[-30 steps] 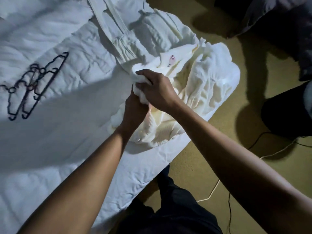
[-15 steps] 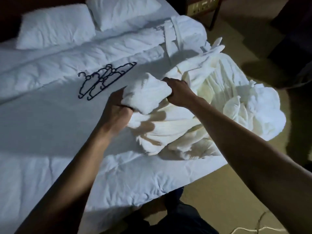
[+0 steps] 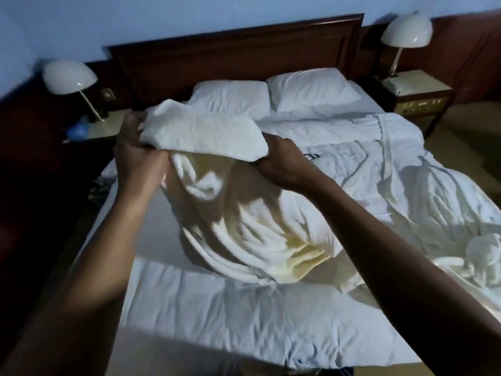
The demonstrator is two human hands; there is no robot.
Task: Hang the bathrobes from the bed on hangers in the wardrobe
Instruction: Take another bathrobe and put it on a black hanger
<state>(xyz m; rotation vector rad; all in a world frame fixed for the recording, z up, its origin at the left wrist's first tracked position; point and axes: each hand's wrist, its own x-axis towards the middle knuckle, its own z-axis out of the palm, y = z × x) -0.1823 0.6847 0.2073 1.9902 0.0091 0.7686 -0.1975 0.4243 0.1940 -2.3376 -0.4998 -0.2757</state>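
A white terry bathrobe [image 3: 217, 191] hangs lifted above the bed [image 3: 217, 316], its lower folds still trailing on the sheet. My left hand [image 3: 132, 156] grips its upper edge on the left. My right hand [image 3: 282, 164] grips the same edge on the right. A second white robe [image 3: 393, 147] lies spread on the right half of the bed. Only a small black tip of the hangers [image 3: 311, 156] shows just beyond my right hand; the rest is hidden behind the lifted robe.
Two pillows [image 3: 271, 96] lie against the dark wooden headboard [image 3: 235, 50]. White dome lamps stand on the nightstands at the left [image 3: 70, 77] and right [image 3: 406, 31]. More crumpled white cloth [image 3: 482, 253] lies at the bed's right edge.
Both hands have raised the robe from the bed surface to chest height and drawn apart along its edge. The view has tilted up, so the headboard and lamps have come into sight.
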